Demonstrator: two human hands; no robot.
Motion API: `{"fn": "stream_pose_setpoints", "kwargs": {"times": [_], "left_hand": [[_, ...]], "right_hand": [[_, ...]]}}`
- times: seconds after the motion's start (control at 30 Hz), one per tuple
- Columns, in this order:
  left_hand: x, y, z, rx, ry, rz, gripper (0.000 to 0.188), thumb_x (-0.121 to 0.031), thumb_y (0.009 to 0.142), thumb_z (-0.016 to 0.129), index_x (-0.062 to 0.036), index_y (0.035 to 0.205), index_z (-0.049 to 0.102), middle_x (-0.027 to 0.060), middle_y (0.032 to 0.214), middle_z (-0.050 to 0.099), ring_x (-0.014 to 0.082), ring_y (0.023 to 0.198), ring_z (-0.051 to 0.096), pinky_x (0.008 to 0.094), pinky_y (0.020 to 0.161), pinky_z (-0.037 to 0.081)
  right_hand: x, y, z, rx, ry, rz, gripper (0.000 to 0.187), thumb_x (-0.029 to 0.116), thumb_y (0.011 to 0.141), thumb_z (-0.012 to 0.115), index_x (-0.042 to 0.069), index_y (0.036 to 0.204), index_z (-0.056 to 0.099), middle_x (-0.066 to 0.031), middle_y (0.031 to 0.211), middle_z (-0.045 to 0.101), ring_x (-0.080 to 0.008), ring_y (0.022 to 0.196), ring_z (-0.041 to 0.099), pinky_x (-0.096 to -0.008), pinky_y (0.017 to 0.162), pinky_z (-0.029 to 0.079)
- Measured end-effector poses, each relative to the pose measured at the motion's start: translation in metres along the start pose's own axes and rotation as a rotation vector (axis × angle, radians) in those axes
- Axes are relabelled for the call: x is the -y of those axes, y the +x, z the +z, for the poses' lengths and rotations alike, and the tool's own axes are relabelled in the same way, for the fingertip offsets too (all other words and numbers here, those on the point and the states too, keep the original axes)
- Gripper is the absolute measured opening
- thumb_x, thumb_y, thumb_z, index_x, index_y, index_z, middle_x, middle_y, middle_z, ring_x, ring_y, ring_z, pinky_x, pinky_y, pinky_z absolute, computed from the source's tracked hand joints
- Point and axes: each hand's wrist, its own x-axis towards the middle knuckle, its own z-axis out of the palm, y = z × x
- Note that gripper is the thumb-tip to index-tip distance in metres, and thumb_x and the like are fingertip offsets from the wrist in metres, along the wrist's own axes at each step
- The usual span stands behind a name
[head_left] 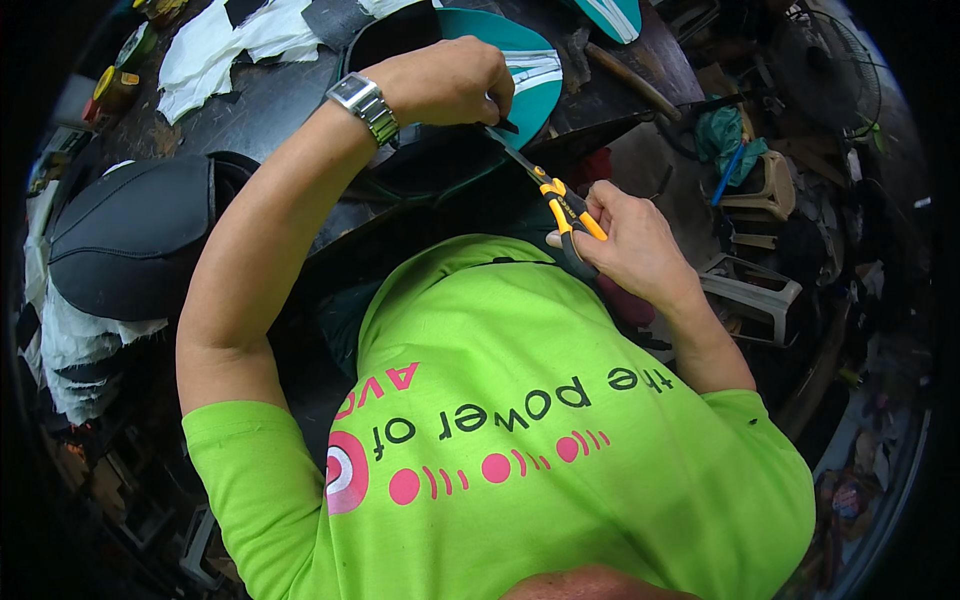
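Observation:
My left hand (455, 82), with a metal watch on its wrist, is closed at the edge of a teal and black piece with white stripes (540, 105). A small strip of black material (508, 126) shows at its fingertips. My right hand (632, 238) grips scissors (565, 205) with yellow and black handles. Their blades point up and left, reaching the black strip below my left fingers. How far apart the blades are is hard to make out. Part of the teal and black piece lies hidden behind my left hand and forearm.
Left of my forearm sits a rounded black stitched cover (135, 235). White cloth scraps (235, 50) lie on the dark table, near jars (115, 88) at its far left. A wooden handle (632, 80) rests at the table's right; beyond are a fan (825, 75) and a plastic stool (755, 290).

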Motion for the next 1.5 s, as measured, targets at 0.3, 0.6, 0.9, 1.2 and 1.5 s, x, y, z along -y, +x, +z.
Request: {"fn": "stream_pose_setpoints", "kwargs": {"times": [0.3,0.6,0.9,1.2,1.5], "left_hand": [[-0.003,0.002,0.003,-0.004,0.045,-0.029,0.016,-0.013,0.088,0.076,-0.0045,0.101,0.081,0.0142,0.102,0.073,0.0289,0.093,0.071,0.0375,0.08,0.056],[-0.004,0.0,0.008,-0.121,0.093,0.008,0.015,-0.009,0.09,0.075,-0.0035,0.104,0.08,0.0145,0.106,0.07,0.03,0.096,0.07,0.0369,0.083,0.057],[-0.088,-0.054,0.02,-0.036,0.094,0.329,0.013,-0.008,0.087,0.065,-0.0045,0.098,0.07,0.011,0.106,0.067,0.029,0.099,0.07,0.0399,0.087,0.055],[-0.084,-0.063,0.076,-0.559,0.382,-0.061,0.057,-0.009,0.088,0.064,-0.008,0.143,0.052,0.0126,0.135,0.058,0.0265,0.126,0.054,0.0463,0.106,0.037],[-0.043,-0.098,0.047,-0.294,0.422,-0.058,0.029,-0.007,0.087,0.063,-0.0085,0.115,0.071,0.0073,0.116,0.07,0.021,0.112,0.064,0.0404,0.106,0.039]], "right_hand": [[-0.008,0.008,0.005,-0.015,0.099,-0.047,0.036,0.023,0.081,0.086,0.003,0.082,0.057,0.0001,0.058,0.051,-0.0067,0.053,0.043,-0.0283,0.051,0.033],[-0.01,0.006,0.011,-0.154,-0.201,-0.213,0.037,0.027,0.082,0.083,0.001,0.084,0.056,-0.0141,0.064,0.06,-0.0259,0.057,0.06,-0.0403,0.06,0.046],[-0.044,0.032,0.006,0.196,0.846,0.01,0.024,0.016,0.085,0.082,0.005,0.09,0.061,-0.0051,0.07,0.066,-0.0123,0.053,0.062,-0.0245,0.05,0.048],[-0.016,0.127,-0.037,-0.421,0.78,-0.705,0.028,0.005,0.084,0.08,0.0,0.105,0.062,-0.0049,0.086,0.071,-0.0093,0.075,0.066,-0.0256,0.069,0.055],[0.064,0.241,-0.038,0.015,0.653,-0.688,0.018,0.0,0.086,0.071,0.006,0.101,0.062,-0.0007,0.082,0.064,-0.0077,0.067,0.055,-0.0249,0.057,0.042]]}}
